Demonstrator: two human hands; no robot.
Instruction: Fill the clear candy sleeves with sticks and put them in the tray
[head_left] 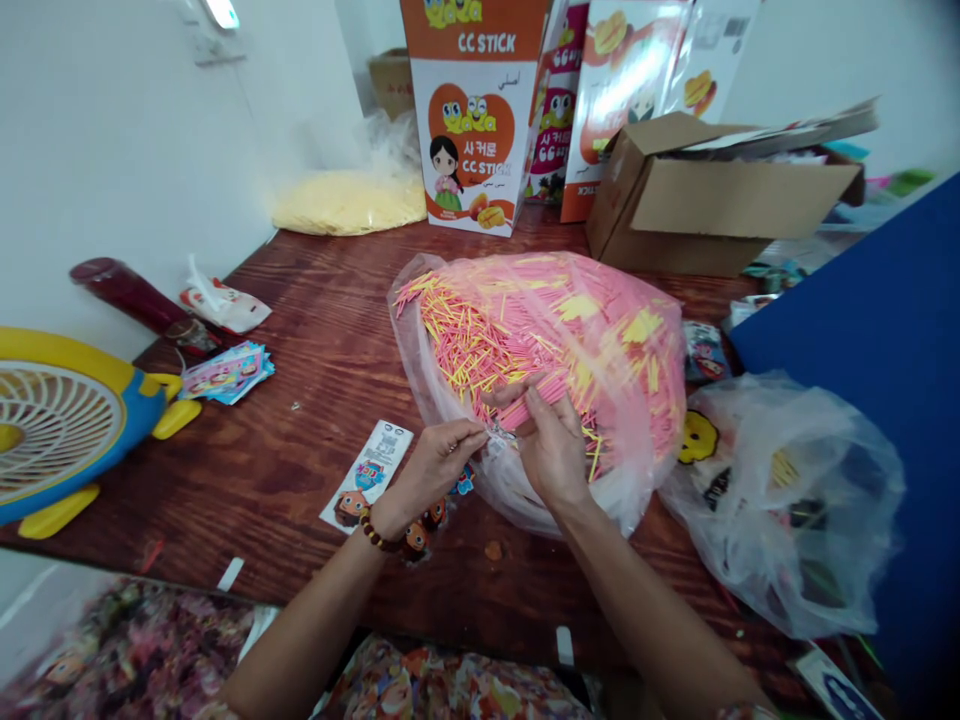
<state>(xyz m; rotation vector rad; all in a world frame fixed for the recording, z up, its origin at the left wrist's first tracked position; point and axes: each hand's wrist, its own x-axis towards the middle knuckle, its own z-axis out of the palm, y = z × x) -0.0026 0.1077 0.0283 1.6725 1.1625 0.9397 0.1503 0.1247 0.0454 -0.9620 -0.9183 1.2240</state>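
Note:
A large clear plastic bag [660, 440] lies open on the table, full of thin pink and yellow sticks [480, 345]. Over its near edge, my right hand [553, 445] is closed round a small bunch of pink sticks [534, 398]. My left hand [442, 460], a beaded bracelet at its wrist, pinches the edge of a small clear packet with cartoon print [463, 482]; my wrist hides part of this packet. The bunch's lower end is close to the packet's edge, but I cannot tell whether it is inside. Left of my wrist lies a flat printed packet [375, 470].
A yellow and blue fan [127, 430], printed packets [229, 372] and a tissue pack [232, 305] are at the left. Printed cartons [472, 140] and an open cardboard box [720, 200] stand behind. To the right sit a clear bag [840, 480] and a blue panel [862, 330].

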